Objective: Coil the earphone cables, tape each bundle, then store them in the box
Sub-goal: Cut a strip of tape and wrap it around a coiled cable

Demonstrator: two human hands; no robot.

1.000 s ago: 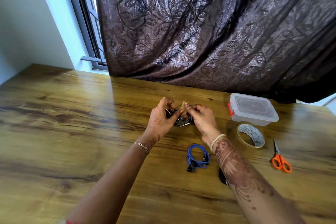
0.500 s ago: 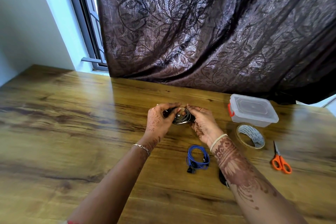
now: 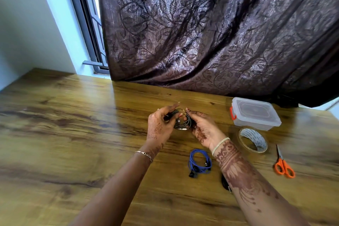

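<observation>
At the far left a pale wall is seen, and beside it a dark-framed window (image 3: pixel 88 24), partly covered by a brown leaf-patterned curtain (image 3: pixel 201 33) that hangs across the back to the right edge. Below them a wooden surface (image 3: pixel 73 134) is spread over the whole width.

Near the middle, the left hand (image 3: pixel 158 128) is raised just above the surface, a thin chain bracelet (image 3: pixel 145 154) being worn at its wrist. Its fingers (image 3: pixel 170 110) are curled round the left side of a coiled black earphone cable (image 3: pixel 180 121), which is held up between both hands with a metal plug showing at its lower edge. The right side of the coil is pinched by the curled fingers (image 3: pixel 194 113) of the right hand (image 3: pixel 205 130); a pale band (image 3: pixel 220 145) is worn at that wrist. Whether tape has been put on this bundle cannot be told.

Nearer the person, between the two forearms, a blue earphone cable (image 3: pixel 200 161) is laid on the surface in a loose coil, untouched by either hand. Just to its right, a dark object (image 3: pixel 224 182) is mostly hidden under the right forearm and cannot be identified.

Further right, near the curtain, a clear plastic box (image 3: pixel 255 113) is placed with its lid on and a red latch at its left end. In front of it a roll of tape (image 3: pixel 256 136) is laid flat, and to the right of that orange-handled scissors (image 3: pixel 281 160) are laid, blades pointing away.
</observation>
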